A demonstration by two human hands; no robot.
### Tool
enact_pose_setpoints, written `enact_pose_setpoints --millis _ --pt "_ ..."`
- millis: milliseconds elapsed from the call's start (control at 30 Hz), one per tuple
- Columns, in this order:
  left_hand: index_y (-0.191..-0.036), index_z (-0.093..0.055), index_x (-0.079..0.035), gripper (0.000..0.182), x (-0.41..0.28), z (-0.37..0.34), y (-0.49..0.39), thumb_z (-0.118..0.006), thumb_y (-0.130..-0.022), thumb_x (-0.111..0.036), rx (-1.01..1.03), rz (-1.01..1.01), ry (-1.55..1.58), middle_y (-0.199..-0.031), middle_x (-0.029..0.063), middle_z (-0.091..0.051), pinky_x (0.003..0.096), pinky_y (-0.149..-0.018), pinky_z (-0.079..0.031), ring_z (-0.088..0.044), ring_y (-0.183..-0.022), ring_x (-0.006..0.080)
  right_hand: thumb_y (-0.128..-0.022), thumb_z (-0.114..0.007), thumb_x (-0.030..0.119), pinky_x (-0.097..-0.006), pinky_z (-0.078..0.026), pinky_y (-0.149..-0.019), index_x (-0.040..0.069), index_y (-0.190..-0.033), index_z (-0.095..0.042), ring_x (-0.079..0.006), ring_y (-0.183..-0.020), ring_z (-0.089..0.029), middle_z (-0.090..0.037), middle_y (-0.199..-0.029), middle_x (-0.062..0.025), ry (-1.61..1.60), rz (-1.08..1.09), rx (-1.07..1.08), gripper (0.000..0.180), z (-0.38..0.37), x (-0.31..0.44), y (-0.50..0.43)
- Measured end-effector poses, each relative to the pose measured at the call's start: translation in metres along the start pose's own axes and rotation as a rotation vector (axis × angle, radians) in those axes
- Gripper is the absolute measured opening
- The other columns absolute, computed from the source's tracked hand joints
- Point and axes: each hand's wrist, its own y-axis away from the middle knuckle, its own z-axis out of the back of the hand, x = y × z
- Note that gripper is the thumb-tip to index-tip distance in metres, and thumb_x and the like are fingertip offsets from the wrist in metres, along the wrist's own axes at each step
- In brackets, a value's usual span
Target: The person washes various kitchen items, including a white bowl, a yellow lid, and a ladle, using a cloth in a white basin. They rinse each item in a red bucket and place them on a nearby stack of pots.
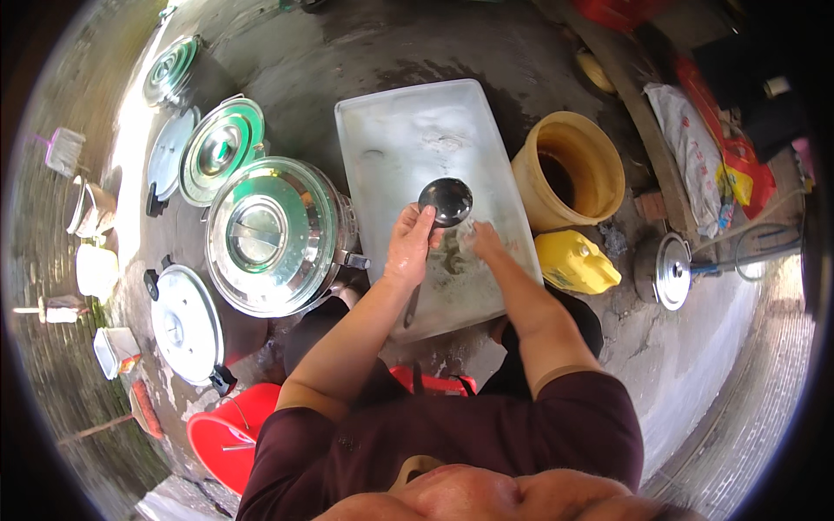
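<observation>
My left hand (410, 238) grips a ladle with a dark, shiny round bowl (445, 202). Its handle (412, 306) runs down past my wrist towards me. Close beside the bowl, my right hand (485, 239) is closed around a pale, translucent wad (466, 236), blurred and too unclear to name exactly. Both hands are above a large white plastic tub (404, 156). Shallow cloudy water covers its bottom, with dark residue (451, 254) below my hands.
Left stand a large lidded steel pot (260, 238), a pressure cooker (186, 325) and a red bucket (221, 426). On the right are a tan plastic bucket (573, 169) with dark liquid, a yellow jug (573, 262) and a small lidded pot (671, 271). The concrete floor (287, 71) is wet in patches.
</observation>
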Motion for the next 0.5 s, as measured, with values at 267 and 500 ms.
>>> enact_pose_setpoints --millis 267,500 --pt "-0.076 -0.045 -0.012 0.044 -0.02 0.028 -0.004 -0.045 -0.098 -0.051 -0.09 0.153 0.13 -0.056 -0.002 -0.035 0.0271 -0.051 -0.024 -0.028 -0.051 0.0113 -0.081 -0.065 0.035 -0.0596 -0.028 -0.109 0.027 -0.128 -0.059 -0.0512 -0.139 -0.015 -0.016 -0.156 -0.0178 0.357 0.021 0.557 0.048 -0.143 -0.027 0.073" --pt "-0.114 -0.059 -0.017 0.038 -0.034 -0.009 -0.022 -0.052 -0.095 -0.05 -0.154 0.157 0.136 -0.06 -0.0028 -0.037 0.0252 -0.044 -0.02 -0.027 -0.046 0.0086 -0.083 -0.067 0.048 -0.0483 -0.049 -0.081 0.013 -0.123 -0.059 -0.0261 -0.11 -0.056 -0.059 -0.122 -0.0109 -1.272 -0.621 0.377 0.053 -0.136 -0.067 0.003"
